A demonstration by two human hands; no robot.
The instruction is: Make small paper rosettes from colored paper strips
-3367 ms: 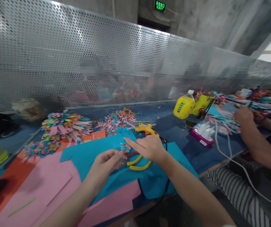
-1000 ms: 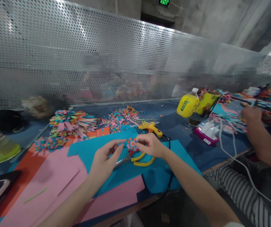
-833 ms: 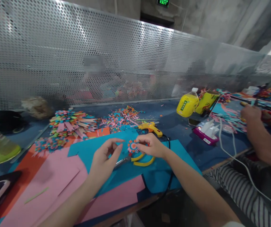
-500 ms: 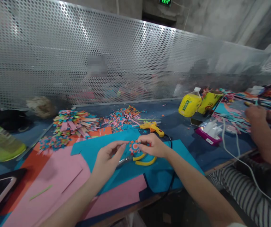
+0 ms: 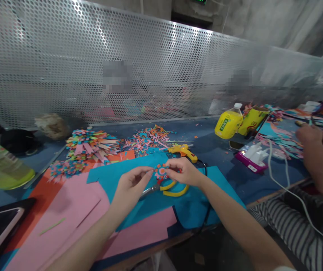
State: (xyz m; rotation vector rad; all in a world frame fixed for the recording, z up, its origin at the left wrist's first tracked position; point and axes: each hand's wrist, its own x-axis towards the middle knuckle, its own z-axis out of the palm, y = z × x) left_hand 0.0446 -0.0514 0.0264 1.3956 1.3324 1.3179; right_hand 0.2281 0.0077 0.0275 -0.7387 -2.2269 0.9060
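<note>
A small paper flower (image 5: 160,172) with an orange centre and blue, pink and orange petals is held up between my two hands. My right hand (image 5: 184,171) pinches its right side. The fingers of my left hand (image 5: 135,183) are closed at its left edge. Just below lies a pair of scissors (image 5: 175,193) with yellow handles, blades toward my left hand. Blue paper sheets (image 5: 198,210) spread under both hands. Behind my right hand rests a yellow glue gun (image 5: 183,151).
Paper scraps (image 5: 150,139) and fringed paper flowers (image 5: 92,145) are piled at the back. Pink paper (image 5: 62,210) and a phone (image 5: 0,229) lie left. On the right are a yellow bottle (image 5: 229,122), a power strip (image 5: 252,158) with a white cable, and another person's hand (image 5: 308,137).
The view has shifted slightly, so most things appear a little further right. Both hands keep hold of the flower, which has turned slightly.
</note>
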